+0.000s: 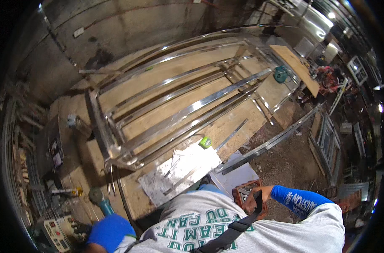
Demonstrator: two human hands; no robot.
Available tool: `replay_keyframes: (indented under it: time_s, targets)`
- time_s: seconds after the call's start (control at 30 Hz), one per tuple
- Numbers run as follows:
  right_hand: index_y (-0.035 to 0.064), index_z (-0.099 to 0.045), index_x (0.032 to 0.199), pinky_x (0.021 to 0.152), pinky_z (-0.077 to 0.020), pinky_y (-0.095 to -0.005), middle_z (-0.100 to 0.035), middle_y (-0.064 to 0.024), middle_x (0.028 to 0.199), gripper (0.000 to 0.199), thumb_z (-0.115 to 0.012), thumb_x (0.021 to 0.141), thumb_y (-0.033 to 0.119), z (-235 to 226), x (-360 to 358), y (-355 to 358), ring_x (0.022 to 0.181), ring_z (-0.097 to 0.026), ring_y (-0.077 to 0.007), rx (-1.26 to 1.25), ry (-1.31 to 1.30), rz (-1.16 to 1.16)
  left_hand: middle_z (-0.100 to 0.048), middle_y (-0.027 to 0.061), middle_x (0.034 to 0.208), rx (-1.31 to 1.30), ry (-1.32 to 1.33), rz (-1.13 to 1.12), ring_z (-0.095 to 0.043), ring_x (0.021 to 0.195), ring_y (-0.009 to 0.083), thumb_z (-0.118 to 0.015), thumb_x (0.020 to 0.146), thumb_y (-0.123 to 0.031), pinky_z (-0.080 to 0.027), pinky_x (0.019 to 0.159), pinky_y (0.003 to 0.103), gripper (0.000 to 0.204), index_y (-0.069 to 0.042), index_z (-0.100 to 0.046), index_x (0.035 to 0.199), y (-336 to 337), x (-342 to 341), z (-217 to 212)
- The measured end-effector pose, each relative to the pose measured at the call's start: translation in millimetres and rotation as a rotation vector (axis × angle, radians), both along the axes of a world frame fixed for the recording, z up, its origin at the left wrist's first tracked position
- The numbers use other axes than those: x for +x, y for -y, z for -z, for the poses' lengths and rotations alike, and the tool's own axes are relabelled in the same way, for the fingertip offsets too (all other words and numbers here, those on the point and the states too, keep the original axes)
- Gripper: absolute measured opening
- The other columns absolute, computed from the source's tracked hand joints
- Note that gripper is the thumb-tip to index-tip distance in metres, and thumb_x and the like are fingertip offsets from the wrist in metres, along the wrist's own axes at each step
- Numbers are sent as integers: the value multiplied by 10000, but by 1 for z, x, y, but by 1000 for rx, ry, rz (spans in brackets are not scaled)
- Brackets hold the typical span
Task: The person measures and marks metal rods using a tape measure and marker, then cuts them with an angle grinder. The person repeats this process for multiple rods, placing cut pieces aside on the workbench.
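My right hand (259, 200), below a blue arm sleeve, is over a reddish-brown open crate (239, 188) beside my body. Small items in the crate are too unclear to name. A black strap crosses in front of this hand, and its fingers are mostly hidden. At the lower left, the blue sleeve of my left arm (112, 230) shows with a bit of bare skin at the picture's edge; the left hand's fingers are out of sight. An angle grinder (100, 201) with a teal body lies nearest to that arm.
A shiny metal tube frame (196, 105) lies across the wooden table. Near me are a white sheet (183, 168), a green tape measure (205, 142) and clamp-like pliers (111, 181). A welding machine (59, 234) stands lower left. A long metal tube (276, 141) juts out right.
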State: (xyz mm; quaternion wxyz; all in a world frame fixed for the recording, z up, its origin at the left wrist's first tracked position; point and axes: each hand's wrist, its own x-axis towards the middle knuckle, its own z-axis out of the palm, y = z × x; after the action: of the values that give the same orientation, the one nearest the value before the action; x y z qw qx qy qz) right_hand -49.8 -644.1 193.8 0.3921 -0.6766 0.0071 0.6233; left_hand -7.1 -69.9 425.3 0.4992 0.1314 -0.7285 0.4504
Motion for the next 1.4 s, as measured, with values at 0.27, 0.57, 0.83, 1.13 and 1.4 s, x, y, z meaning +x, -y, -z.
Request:
replay_keyframes:
  time_s: [0.27, 0.57, 0.83, 1.13, 1.4]
  targets:
    - [107, -743, 1331, 877, -601, -365, -779, -91, 1223, 381, -648, 1087, 384, -10, 29, -15, 1069, -752, -202, -146, 58, 574, -680, 145, 934, 717, -811, -175, -718, 753, 286, -705, 953, -94, -623, 632, 388, 104, -42, -631, 1005, 20, 33, 71]
    - [26, -768, 1203, 668, -589, -312, -787, -91, 961, 348, -677, 1077, 337, 46, 106, -65, 826, -748, -170, 46, 329, 636, -720, 56, 881, 645, -798, -36, -687, 767, 209, -874, 824, -137, -617, 664, 370, 137, -82, -761, 877, 85, 36, 60]
    - [-13, -752, 1116, 802, -588, -365, -778, -168, 1026, 178, -708, 972, 83, 90, 172, -194, 824, -735, -221, 30, 810, 282, -770, 193, 1116, 926, -817, 701, -753, 942, 342, -748, 995, -170, -613, 830, 469, 248, 66, -782, 1062, 78, 44, 98]
    - [65, -691, 1324, 1024, -503, -485, -624, -188, 1268, 534, -692, 792, 25, 157, 204, -252, 1187, -598, -383, -51, 1483, -344, -700, 93, 994, 1372, -1333, -1247, -709, 951, 299, -793, 919, -269, -582, 840, 416, 273, -80, -773, 1115, 73, 5, 293]
    - [88, -687, 1228, 1016, -487, -427, -670, -105, 1198, 334, -611, 916, 179, 185, 227, -250, 1157, -613, -289, 83, 1581, -831, -700, 95, 986, 1598, -1468, -923, -702, 964, 325, -760, 937, -257, -573, 844, 455, 245, -88, -779, 1113, 59, -54, 370]
